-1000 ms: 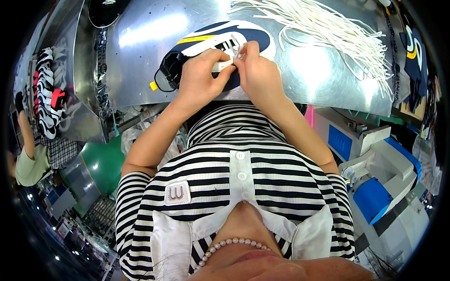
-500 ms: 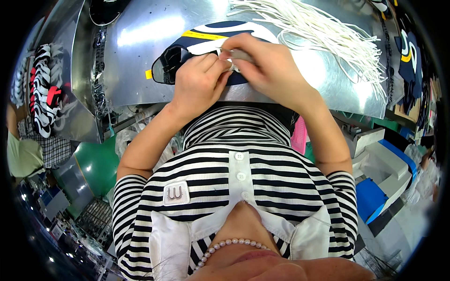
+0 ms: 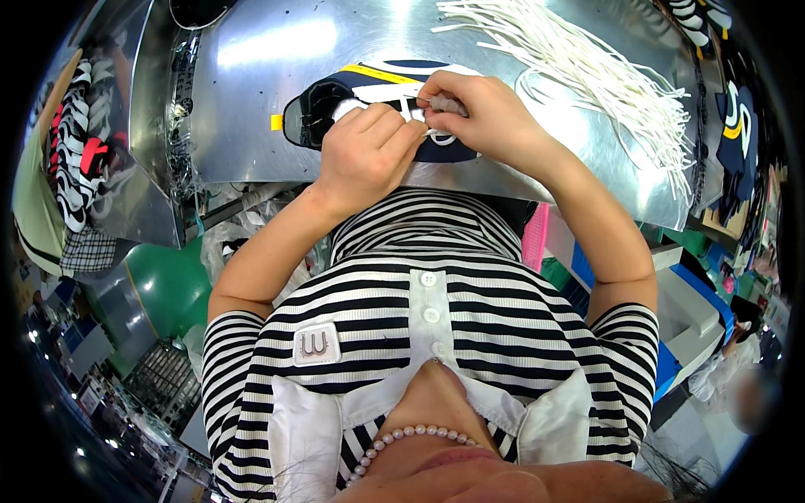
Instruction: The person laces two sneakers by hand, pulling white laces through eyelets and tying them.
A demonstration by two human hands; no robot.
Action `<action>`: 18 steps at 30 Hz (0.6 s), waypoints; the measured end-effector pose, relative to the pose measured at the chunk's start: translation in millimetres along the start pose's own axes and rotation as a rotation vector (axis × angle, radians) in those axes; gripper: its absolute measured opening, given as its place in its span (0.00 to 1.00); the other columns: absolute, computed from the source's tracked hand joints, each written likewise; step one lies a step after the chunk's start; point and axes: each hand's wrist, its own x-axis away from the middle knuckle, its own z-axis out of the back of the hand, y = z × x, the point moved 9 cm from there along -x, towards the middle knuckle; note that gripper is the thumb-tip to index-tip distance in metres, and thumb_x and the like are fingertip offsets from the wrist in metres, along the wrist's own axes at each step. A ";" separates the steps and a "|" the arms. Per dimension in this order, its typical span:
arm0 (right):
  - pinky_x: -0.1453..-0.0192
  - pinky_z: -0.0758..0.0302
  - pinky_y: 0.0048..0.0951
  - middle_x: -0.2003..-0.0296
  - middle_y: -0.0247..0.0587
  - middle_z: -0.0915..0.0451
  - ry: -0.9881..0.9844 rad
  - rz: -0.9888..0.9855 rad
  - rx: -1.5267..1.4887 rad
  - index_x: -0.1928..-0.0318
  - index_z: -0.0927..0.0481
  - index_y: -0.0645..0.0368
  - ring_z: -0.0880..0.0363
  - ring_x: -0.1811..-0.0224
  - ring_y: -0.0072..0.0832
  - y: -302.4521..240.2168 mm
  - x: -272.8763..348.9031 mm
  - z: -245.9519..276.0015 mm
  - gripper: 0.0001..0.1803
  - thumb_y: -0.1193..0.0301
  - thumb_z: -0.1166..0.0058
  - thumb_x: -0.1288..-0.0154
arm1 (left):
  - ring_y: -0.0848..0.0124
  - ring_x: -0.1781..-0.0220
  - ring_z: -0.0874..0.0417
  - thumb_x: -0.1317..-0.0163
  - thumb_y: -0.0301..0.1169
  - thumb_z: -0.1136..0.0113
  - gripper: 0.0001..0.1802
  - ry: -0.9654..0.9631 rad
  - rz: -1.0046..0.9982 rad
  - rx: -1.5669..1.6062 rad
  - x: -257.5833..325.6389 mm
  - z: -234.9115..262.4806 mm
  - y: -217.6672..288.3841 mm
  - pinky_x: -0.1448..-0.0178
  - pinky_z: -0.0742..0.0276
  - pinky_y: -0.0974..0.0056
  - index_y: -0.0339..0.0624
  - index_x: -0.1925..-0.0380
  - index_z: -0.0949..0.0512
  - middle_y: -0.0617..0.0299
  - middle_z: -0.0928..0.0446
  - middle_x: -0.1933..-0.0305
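A navy shoe upper (image 3: 450,154) with white panels and a yellow stripe lies sideways on the metal table, its dark padded collar to the left. White shoelace runs across its front opening. Over the near side of the upper, my left hand (image 3: 366,155) is closed, thumb and forefinger pinched at a white shoelace (image 3: 438,137). My right hand (image 3: 495,117) is just to its right, fingers closed round a small tool with a pale grey wrapped handle (image 3: 449,105). The tool's tip is too small to make out.
A bundle of loose white shoelaces (image 3: 599,80) spreads over the right of the metal table (image 3: 251,101). More navy uppers (image 3: 738,142) hang at the right edge. Black, white and red pieces (image 3: 75,151) are stacked at the left. A blue and white machine (image 3: 683,323) stands below right.
My right hand has shifted slightly right, and the hands have drawn a little apart, uncovering the upper's front opening. The whole view has shifted a little.
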 end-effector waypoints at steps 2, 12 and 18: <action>0.60 0.24 0.27 0.67 0.40 0.16 0.023 -0.027 -0.060 0.54 0.19 0.60 0.19 0.66 0.27 1.7 2.4 1.6 0.12 0.72 0.38 0.38 | 0.63 0.72 0.24 0.51 0.23 0.30 0.11 -0.002 0.009 0.008 -0.6 -0.4 -1.3 0.69 0.30 0.61 0.41 0.66 0.19 0.61 0.27 0.74; 0.60 0.21 0.29 0.66 0.46 0.15 0.442 0.016 -0.310 0.51 0.21 0.61 0.15 0.66 0.34 10.1 31.7 -0.3 0.13 0.76 0.40 0.37 | 0.61 0.70 0.24 0.49 0.25 0.30 0.10 -0.040 0.085 0.068 -1.7 -1.9 -6.5 0.67 0.29 0.60 0.42 0.66 0.19 0.60 0.26 0.72; 0.65 0.22 0.28 0.68 0.43 0.16 0.758 0.195 -0.314 0.52 0.21 0.58 0.16 0.70 0.29 -1.0 42.0 21.1 0.12 0.75 0.39 0.36 | 0.63 0.69 0.23 0.48 0.25 0.31 0.08 -0.088 0.053 0.075 -2.5 -6.1 2.4 0.66 0.29 0.61 0.42 0.67 0.19 0.61 0.26 0.73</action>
